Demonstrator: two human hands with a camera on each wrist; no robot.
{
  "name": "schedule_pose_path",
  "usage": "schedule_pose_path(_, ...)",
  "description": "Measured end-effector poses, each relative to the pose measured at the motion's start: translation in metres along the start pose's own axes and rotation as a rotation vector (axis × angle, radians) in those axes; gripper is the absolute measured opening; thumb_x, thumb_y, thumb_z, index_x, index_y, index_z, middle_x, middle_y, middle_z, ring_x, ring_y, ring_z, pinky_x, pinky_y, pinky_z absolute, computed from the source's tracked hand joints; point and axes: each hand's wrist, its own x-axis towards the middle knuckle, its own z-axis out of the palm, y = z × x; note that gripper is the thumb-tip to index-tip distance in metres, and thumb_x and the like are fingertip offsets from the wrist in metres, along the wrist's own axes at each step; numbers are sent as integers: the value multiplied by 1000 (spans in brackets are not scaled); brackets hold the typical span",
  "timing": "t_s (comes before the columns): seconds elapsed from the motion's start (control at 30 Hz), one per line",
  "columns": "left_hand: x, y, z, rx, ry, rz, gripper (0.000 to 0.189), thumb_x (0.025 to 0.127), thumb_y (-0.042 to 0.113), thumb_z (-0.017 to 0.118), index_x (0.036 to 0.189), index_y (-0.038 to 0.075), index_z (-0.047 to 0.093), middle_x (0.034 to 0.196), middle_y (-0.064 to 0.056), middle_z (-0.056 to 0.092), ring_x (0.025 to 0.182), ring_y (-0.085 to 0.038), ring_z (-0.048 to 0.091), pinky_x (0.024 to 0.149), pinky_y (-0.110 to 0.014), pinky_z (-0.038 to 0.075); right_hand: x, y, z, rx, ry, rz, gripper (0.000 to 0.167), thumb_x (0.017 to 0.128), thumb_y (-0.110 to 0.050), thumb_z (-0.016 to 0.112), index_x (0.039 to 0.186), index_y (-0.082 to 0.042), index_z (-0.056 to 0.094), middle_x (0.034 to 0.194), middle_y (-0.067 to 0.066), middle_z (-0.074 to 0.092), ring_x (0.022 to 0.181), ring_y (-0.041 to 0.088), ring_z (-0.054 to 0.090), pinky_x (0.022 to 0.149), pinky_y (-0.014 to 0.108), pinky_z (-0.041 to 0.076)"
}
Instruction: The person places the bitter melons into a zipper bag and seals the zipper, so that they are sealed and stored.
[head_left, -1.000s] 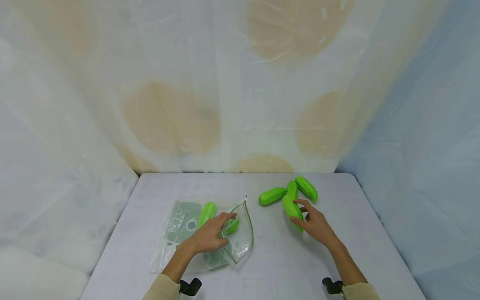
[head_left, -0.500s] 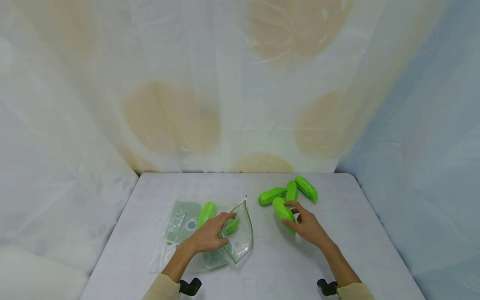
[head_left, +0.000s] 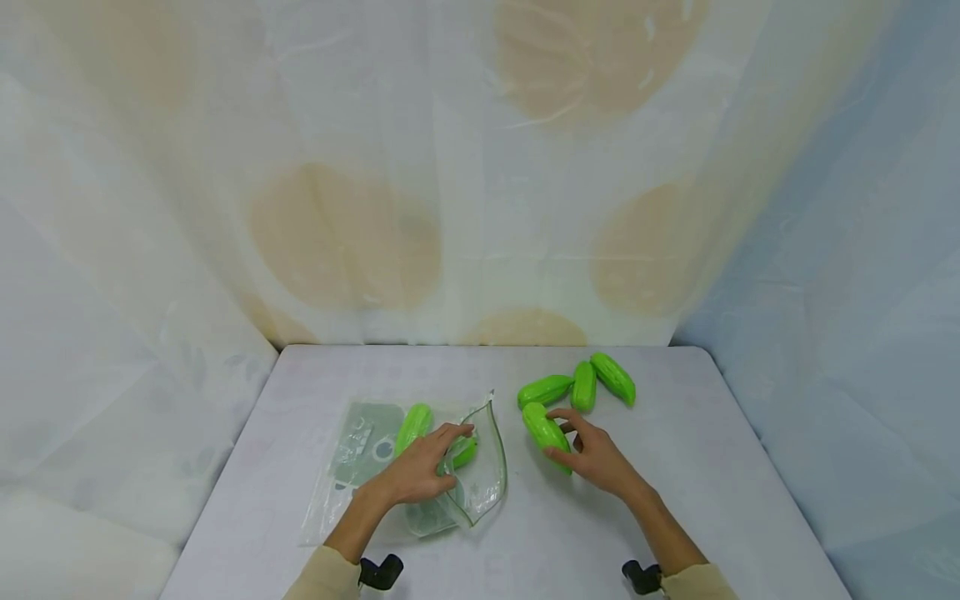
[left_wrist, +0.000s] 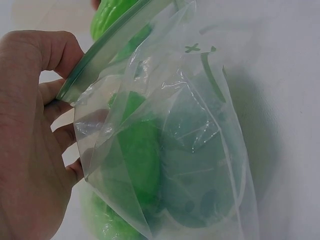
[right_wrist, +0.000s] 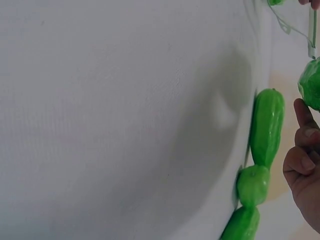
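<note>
My right hand (head_left: 596,457) pinches a bright green, ribbed gourd (head_left: 543,430) between thumb and fingers, raised over the table. At the right edge of the right wrist view, that gourd (right_wrist: 311,84) and part of the hand (right_wrist: 306,167) show. My left hand (head_left: 418,472) grips the rim of a clear zip bag (head_left: 489,471), whose mouth gapes toward the right. Two similar gourds, one (head_left: 412,426) left of the hand and another (head_left: 466,454) beneath its fingers, show through the plastic. The left wrist view shows the thumb and fingers at the bag's green zip strip (left_wrist: 95,62).
Behind the right hand, three more gourds lie in a cluster: a left one (head_left: 545,390), a middle one (head_left: 583,387) and a right one (head_left: 613,379). The white table (head_left: 637,525) meets hanging sheets (head_left: 465,208) at its back and sides.
My right hand has carried its gourd leftward, away from the cluster and closer to the bag's mouth. The left hand and the bag have stayed in place.
</note>
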Motion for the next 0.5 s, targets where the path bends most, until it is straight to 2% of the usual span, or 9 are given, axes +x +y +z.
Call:
schedule_pose_path(0.23,0,1,-1,-7,5,-2,82,79,15,61,156,23,33,147,6,49,130,-15,52,102,-47,47,2,-8,8,14,-53,-16,55,86,-45,77,135,-37,52,117,6,66,70,17,53,59,27,47)
schedule_pose_path(0.5,0,0,0,-5,-4,-5,81,79,17,62,155,17,36,148,5,49,131,-17,52,103,-47,47,5,-14,21,20,-84,-32,56,86,-46,76,135,-34,53,117,6,66,68,14,53,59,27,47)
